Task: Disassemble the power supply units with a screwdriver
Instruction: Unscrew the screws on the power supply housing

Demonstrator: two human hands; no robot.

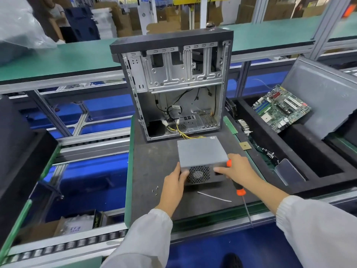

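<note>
While the power supply unit (pixel 201 153) sits at centre frame on the dark table (pixel 154 171), just below the open computer case (pixel 173 84), your left hand (pixel 173 185) grips its vented near face and your right hand (pixel 238 171) presses its right corner, holding the screwdriver (pixel 240 191).

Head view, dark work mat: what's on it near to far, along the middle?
White cable tie → grey metal power supply unit, held by left hand and right hand, which also holds the orange-and-black screwdriver → yellow wire bundle → open grey computer case.
</note>
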